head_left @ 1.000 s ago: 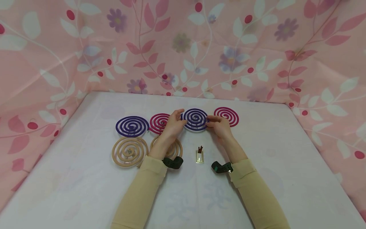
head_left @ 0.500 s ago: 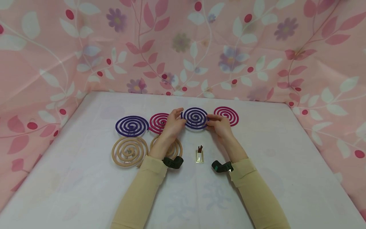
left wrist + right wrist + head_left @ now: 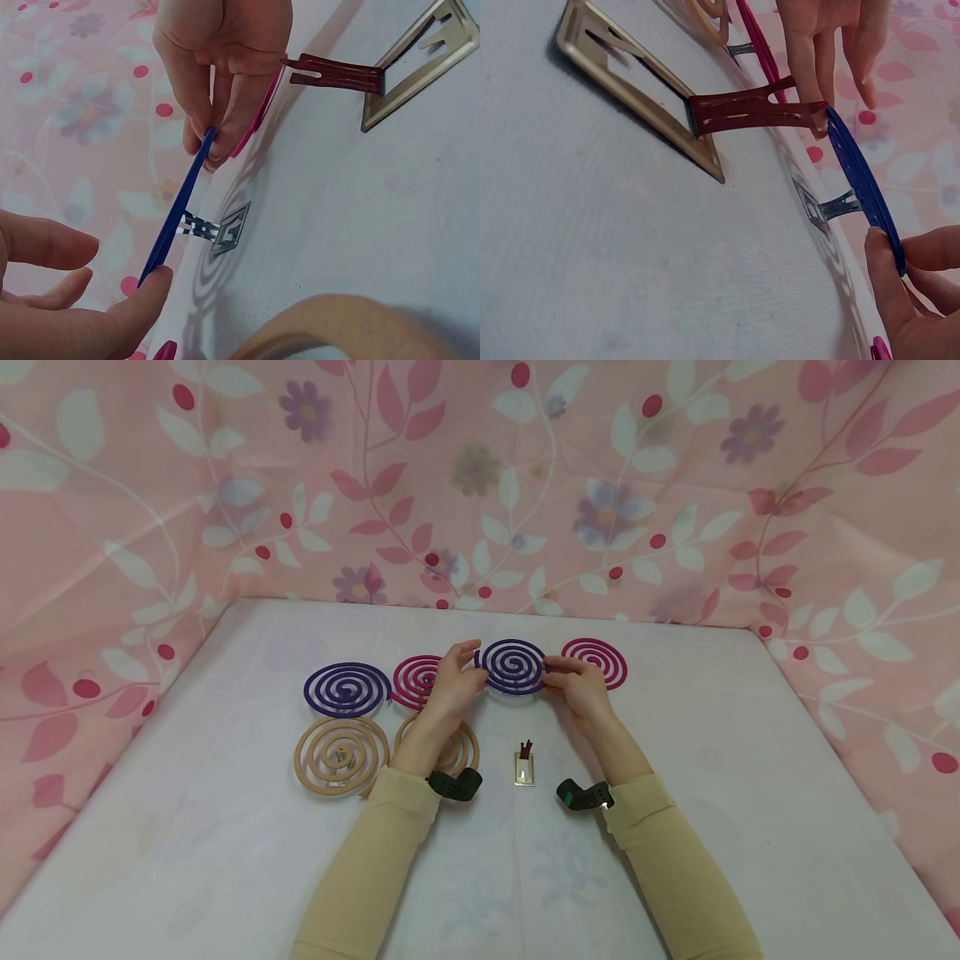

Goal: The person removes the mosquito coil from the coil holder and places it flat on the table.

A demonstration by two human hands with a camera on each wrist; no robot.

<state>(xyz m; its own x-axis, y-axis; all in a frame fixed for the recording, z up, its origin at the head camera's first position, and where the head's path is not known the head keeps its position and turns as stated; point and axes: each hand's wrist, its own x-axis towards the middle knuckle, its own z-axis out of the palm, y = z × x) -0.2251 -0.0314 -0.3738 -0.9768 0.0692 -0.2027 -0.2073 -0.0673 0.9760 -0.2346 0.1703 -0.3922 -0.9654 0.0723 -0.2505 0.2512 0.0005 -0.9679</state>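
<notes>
A blue-purple mosquito coil rests level on a small metal stand at the back middle of the table. My right hand pinches the coil's right edge between thumb and fingers, plain in the right wrist view. At the opposite edge, the thumb of my left hand touches the coil, while the index finger stretches out apart from it. Nearer me stands another metal stand, gold-based with an upright dark red prong and no coil on it. A pink coil lies just beyond my right hand.
To the left are another purple coil, a pink coil partly behind my left hand, a tan coil and a second tan coil partly under my left forearm. Pink floral cloth hangs behind the white table.
The purple coil and both hands have shifted very slightly away from me. My hands keep almost the same pose, and the other coils and the red-pronged stand stay put.
</notes>
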